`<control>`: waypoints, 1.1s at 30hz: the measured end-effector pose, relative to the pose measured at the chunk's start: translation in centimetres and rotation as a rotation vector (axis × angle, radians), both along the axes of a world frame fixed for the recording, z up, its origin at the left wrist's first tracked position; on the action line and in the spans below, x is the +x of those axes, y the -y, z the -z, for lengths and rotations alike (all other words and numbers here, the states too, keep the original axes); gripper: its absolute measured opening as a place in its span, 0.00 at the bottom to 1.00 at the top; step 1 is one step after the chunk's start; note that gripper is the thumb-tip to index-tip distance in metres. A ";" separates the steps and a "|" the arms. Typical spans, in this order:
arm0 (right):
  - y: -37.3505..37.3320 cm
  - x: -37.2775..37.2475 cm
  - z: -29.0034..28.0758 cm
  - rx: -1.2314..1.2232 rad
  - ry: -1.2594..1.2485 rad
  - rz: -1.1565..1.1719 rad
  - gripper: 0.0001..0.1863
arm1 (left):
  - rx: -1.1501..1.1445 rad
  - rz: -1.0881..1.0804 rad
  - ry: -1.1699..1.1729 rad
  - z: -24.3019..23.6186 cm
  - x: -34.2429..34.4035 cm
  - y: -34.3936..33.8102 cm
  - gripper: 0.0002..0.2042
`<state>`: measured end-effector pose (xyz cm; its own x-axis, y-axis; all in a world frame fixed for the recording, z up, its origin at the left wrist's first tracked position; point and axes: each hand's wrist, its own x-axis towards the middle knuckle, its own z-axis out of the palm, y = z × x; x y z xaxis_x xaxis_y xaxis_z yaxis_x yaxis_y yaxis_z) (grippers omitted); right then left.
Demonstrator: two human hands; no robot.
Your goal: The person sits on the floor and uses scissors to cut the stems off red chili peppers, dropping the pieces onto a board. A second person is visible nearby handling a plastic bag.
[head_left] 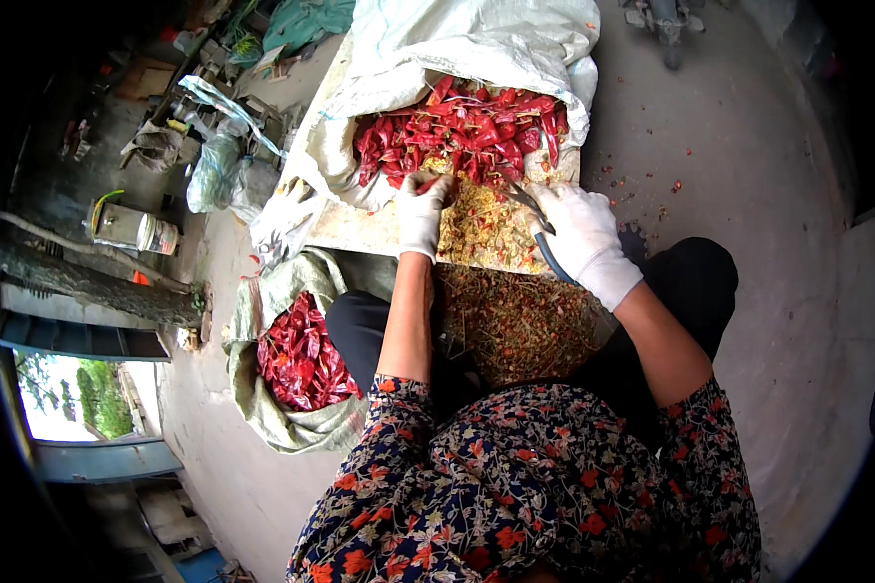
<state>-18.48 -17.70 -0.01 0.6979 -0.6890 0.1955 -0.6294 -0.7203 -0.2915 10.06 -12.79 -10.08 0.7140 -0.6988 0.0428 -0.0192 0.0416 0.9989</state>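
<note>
My left hand point(420, 219), in a white glove, pinches a red dried chili point(436, 187) at the front edge of a white sack's pile of red chilies point(486, 131). My gloved right hand point(578, 238) grips metal scissors with dark-blue handles point(554, 253), their blades pointing toward the chilies, just right of my left hand. Yellow seeds and red bits cover the pale board point(345, 226) under both hands. The white sack point(457, 34) lies over the board's far part.
A second sack point(248, 408) of red chilies stands at lower left. Debris point(506, 321) heaps below the board between my knees. White gloves point(282, 219) lie at the board's left. Bags point(214, 170), a bucket point(156, 233) and a log point(117, 291) are at left, a wheeled object point(666, 29) at top right.
</note>
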 end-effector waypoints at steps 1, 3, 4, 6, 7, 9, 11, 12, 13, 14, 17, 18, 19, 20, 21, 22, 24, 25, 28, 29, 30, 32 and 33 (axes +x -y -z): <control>0.1 0.1 0.4 0.008 -0.014 -0.001 0.21 | -0.037 0.014 -0.181 -1.7 -0.8 -0.3 0.10; -0.1 0.5 0.4 -0.006 -0.066 -0.010 0.24 | -0.121 0.008 -0.463 -3.3 -1.5 -1.2 0.08; -0.2 0.6 0.6 -0.012 -0.095 -0.014 0.26 | -0.144 0.004 -0.613 -4.0 -2.1 -1.7 0.08; -0.2 0.9 1.4 -0.040 -0.058 -0.034 0.24 | -0.225 0.042 -0.862 -4.4 -3.5 -2.5 0.09; -0.2 1.1 1.6 -0.045 -0.054 -0.040 0.23 | -0.269 0.105 -0.943 -4.3 -4.1 -3.1 0.09; -0.4 1.3 1.5 -0.052 -0.051 -0.039 0.22 | -0.306 0.254 -1.092 -4.0 -5.1 -4.0 0.12; -0.8 1.6 0.9 -0.059 -0.051 -0.025 0.24 | -0.321 0.312 -1.202 -3.8 -6.3 -4.3 0.16; -1.0 1.6 0.9 -0.096 -0.023 -0.036 0.24 | -0.344 0.281 -1.240 -4.1 -7.1 -4.4 0.17; -1.1 1.7 1.0 -0.133 0.005 -0.046 0.24 | -0.353 0.304 -1.229 -3.8 -7.5 -4.6 0.17; -1.1 1.7 1.1 -0.171 0.032 -0.057 0.25 | -0.362 0.327 -1.218 -3.6 -7.8 -4.8 0.17; -1.0 1.7 1.3 -0.215 0.059 -0.085 0.25 | -0.340 0.253 -1.195 -4.6 -9.5 -4.5 0.16; -0.9 1.6 1.3 -0.223 0.064 -0.083 0.25 | -0.323 0.205 -1.186 -5.7 -10.3 -4.3 0.16; -0.8 1.6 1.3 -0.232 0.073 -0.088 0.25 | -0.311 0.220 -1.105 -6.7 -11.0 -4.5 0.16; -0.8 1.6 1.3 -0.240 0.081 -0.091 0.25 | -0.354 0.276 -1.063 -6.6 -11.0 -4.8 0.16; -1.0 1.6 1.2 -0.207 0.064 -0.078 0.25 | -0.397 0.329 -1.019 -6.2 -10.8 -5.2 0.17; -1.3 1.7 0.8 -0.175 0.048 -0.067 0.25 | -0.440 0.380 -0.971 -5.7 -10.4 -5.5 0.17; -1.4 1.3 0.4 -0.089 0.054 -0.015 0.24 | -0.357 0.577 -0.736 -4.9 -9.2 -5.6 0.17; -1.4 1.0 0.2 -0.033 0.084 0.018 0.24 | -0.179 0.569 -0.490 -6.2 -9.1 -5.9 0.17; -1.3 0.7 -0.8 0.045 0.140 0.032 0.24 | 0.299 0.323 0.540 -1.2 -5.6 -6.4 0.13; -1.1 0.2 -0.8 0.059 0.147 0.037 0.23 | 0.327 0.305 0.799 -0.9 -4.6 -6.6 0.13; -1.0 0.1 -0.8 0.051 0.159 0.040 0.23 | 0.352 0.277 1.062 -0.4 -3.4 -6.7 0.13; -1.0 0.4 -1.1 0.033 0.195 0.036 0.23 | 0.140 0.293 -0.059 1.3 -1.4 -5.6 0.11; -0.9 0.3 -1.5 0.046 0.212 0.037 0.23 | 0.169 0.260 -0.059 1.0 -1.0 -4.8 0.11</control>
